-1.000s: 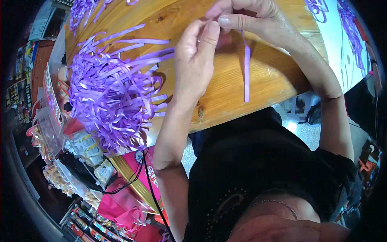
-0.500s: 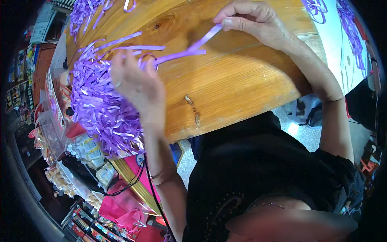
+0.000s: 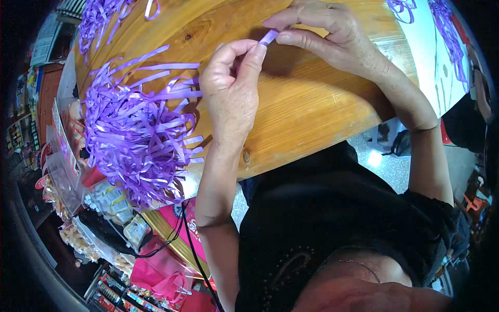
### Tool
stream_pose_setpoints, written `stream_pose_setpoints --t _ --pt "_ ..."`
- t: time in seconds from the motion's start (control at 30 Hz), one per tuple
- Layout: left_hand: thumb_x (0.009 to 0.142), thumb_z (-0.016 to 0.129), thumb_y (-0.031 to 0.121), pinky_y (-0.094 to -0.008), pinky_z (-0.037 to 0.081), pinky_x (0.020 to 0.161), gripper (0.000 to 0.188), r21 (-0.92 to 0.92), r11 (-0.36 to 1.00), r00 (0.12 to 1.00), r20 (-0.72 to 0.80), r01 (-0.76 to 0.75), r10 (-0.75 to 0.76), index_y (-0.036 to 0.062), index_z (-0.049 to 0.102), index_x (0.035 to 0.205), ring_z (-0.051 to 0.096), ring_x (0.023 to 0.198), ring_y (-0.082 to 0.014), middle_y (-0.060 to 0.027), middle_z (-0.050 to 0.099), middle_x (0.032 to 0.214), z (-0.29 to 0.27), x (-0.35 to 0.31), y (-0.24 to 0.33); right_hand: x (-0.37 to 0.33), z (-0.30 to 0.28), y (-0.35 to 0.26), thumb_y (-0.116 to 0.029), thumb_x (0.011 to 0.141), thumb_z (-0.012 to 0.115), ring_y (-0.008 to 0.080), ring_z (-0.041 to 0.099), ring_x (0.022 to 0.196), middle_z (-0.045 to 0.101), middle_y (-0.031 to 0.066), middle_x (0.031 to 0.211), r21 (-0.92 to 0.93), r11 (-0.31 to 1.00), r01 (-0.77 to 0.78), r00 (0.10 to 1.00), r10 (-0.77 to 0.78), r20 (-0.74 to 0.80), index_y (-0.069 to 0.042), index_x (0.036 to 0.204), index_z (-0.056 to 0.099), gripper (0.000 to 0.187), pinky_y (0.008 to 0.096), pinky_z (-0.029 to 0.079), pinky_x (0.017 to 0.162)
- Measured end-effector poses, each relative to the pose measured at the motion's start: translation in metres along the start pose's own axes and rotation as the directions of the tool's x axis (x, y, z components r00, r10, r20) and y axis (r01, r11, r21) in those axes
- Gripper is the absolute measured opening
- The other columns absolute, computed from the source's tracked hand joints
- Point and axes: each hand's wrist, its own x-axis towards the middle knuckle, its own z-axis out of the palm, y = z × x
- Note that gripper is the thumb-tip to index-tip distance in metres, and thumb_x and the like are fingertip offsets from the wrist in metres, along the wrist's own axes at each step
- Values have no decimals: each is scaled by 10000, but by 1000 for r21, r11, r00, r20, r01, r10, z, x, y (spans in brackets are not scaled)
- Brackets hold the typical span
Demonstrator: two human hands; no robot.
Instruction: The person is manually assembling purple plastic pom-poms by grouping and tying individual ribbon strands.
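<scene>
A short stretch of purple ribbon (image 3: 268,37) shows between my two hands, above the wooden table. Its left end is pinched between the thumb and bent fingers of my left hand (image 3: 231,86). At its other end, the thumb and index finger of my right hand (image 3: 340,39) close on the ribbon; the exact contact is partly hidden by the fingertips. Left of my left hand lies a big tangled heap of purple ribbon strips (image 3: 132,135), several loose ends pointing toward the hand.
Another bunch of purple ribbon (image 3: 101,21) lies at the far left of the wooden table (image 3: 306,114). More ribbon strands (image 3: 449,47) hang over a white surface at the right. Bags and packages (image 3: 112,200) crowd below the left edge, beside a black cable (image 3: 192,236).
My left hand has left the ribbon heap, moved right and now pinches the ribbon near my right hand. The visible length between my hands is much shorter. My right hand shifted slightly left.
</scene>
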Motion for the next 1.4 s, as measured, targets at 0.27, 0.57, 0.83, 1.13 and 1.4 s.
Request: stream_pose_setpoints --t 0.27,0.57,0.83,1.13,1.4 --pt "855 670 52 -176 346 573 65 57 998 999 34 -27 26 -6 656 882 417 643 -19 63 521 736 -5 1 -3 29 -24 -29 -113 722 733 233 586 843 630 93 948 -194 948 -252 908 301 291 -11 1020 666 322 346 439 735" --pt "826 692 44 -197 380 566 90 111 993 997 69 -30 23 3 678 904 487 658 -42 28 556 740 -11 0 4 24 -12 -26 -57 714 706 248 574 774 610 93 873 -80 937 -341 905 350 244 -7 855 671 154 345 445 682" --pt "798 721 43 -192 386 560 65 356 915 981 47 -192 188 29 695 856 493 639 -43 15 571 726 -21 11 -1 21 -16 -15 -40 812 676 212 610 771 644 97 840 119 898 -424 866 364 341 -11 877 686 72 307 479 706" --pt "844 696 57 -148 364 589 87 -190 981 999 -12 34 -37 29 652 913 458 637 -13 69 549 719 -1 5 1 15 -7 -23 -2 869 616 130 620 974 680 85 1066 546 -325 -772 182 710 681 -22 1081 679 222 238 476 900" --pt "854 676 45 -150 357 580 70 -171 984 995 -96 -53 37 31 648 917 448 650 -7 65 548 729 5 -2 -3 4 12 -14 6 869 616 135 611 962 682 70 1048 660 541 -521 835 482 263 -50 1102 679 248 243 473 866"
